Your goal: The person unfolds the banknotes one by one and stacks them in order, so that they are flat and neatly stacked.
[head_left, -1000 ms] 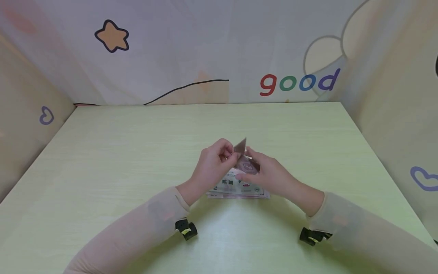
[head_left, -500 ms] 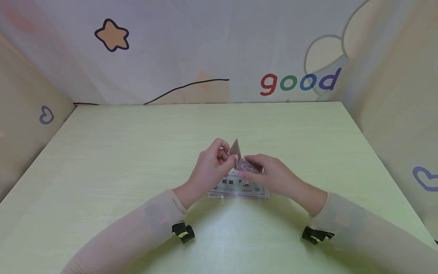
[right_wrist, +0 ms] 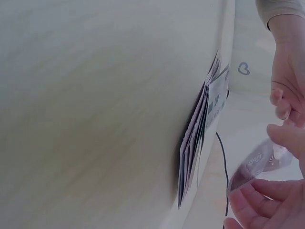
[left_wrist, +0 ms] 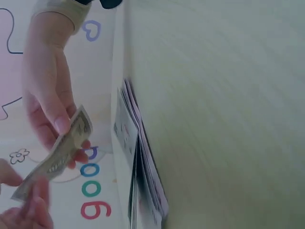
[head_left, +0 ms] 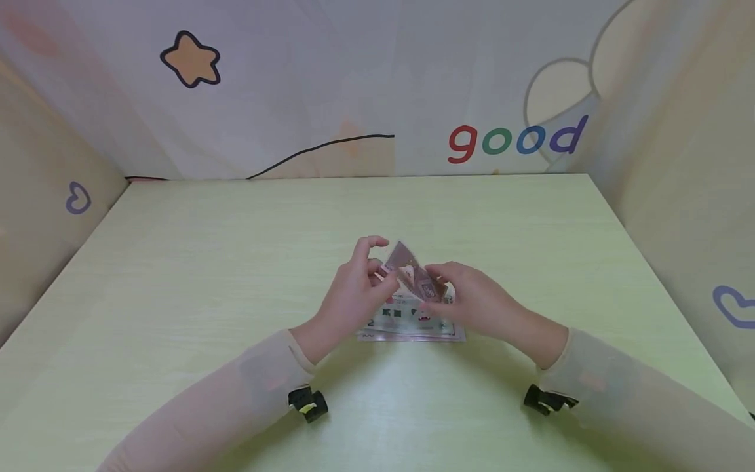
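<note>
A brownish-purple banknote (head_left: 401, 254) is held up at a tilt between both hands, over a small pile of banknotes (head_left: 385, 324) on the table. My left hand (head_left: 352, 292) pinches the note's left end, its index finger lifted off. The right hand (head_left: 479, 303) grips the other end between thumb and fingers. In the left wrist view the raised banknote (left_wrist: 61, 155) spans the gap between the hands. Seen side-on in the right wrist view, the pile (right_wrist: 193, 143) has several loosely fanned layers; a greenish note lies on top. The hands cover part of the pile.
The pale green tabletop (head_left: 206, 275) extends around the hands and ends at a printed backdrop (head_left: 307, 78) with fabric sides. A small black camera (head_left: 308, 403) is strapped at the left wrist and another black camera (head_left: 548, 400) at the right.
The left hand has shifted left and its index finger has lifted. The held banknote's raised corner has leaned left and its face is spread wider. The pile has stayed put.
</note>
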### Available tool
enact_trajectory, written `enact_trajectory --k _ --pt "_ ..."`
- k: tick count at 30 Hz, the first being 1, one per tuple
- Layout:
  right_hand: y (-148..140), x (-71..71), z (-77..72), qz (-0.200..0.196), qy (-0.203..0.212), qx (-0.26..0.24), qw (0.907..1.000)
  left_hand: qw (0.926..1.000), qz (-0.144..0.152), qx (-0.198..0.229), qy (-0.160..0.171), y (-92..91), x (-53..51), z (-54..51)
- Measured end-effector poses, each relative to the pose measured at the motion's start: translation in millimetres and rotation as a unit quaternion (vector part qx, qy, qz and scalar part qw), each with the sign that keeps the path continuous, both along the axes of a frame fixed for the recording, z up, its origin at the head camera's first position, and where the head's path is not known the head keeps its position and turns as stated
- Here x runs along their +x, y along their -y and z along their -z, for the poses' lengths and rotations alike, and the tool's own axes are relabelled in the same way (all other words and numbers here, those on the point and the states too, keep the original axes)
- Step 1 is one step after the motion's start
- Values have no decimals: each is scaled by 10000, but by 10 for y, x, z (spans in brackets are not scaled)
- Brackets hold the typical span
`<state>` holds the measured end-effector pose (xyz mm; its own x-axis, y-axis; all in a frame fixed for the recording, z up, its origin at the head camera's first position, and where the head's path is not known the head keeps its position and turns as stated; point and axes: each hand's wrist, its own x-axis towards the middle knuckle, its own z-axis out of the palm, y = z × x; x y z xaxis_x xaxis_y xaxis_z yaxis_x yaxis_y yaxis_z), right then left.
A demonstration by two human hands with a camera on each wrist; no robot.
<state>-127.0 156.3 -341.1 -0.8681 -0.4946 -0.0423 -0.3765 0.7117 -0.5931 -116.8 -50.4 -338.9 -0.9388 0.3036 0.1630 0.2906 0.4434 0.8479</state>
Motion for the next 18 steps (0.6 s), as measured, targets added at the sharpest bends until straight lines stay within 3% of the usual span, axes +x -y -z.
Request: enact_trajectory --k 2,3,4,6,8,10,11,13,18 --pt "-5 1 -6 -4 -162 129 9998 9948 -42 -842 -571 32 -10 17" --pt "-8 4 -9 -19 -267 230 9994 9863 -57 -1374 -909 49 -15 24" --pt "-9 6 -18 -55 -387 327 9987 9733 -25 -1914 -1269 65 -27 25" --pt "-8 10 -25 -115 -608 576 9964 9385 158 -2879 -1897 92 -48 25" --pt "-6 15 -29 -183 -814 827 9931 9025 419 -3613 -2306 112 -55 23" --pt "-3 20 -27 -217 -968 1036 9897 8781 707 -4018 -2499 121 -55 16" --pt "-1 23 -26 -235 -1028 1109 9882 8717 806 -4133 -2507 123 -53 16" --pt "2 27 -23 -306 -1150 1175 9859 8662 905 -4264 -2441 123 -50 19" --pt "1 36 -5 -604 -1392 1216 9809 8595 995 -4405 -2394 127 -54 52"
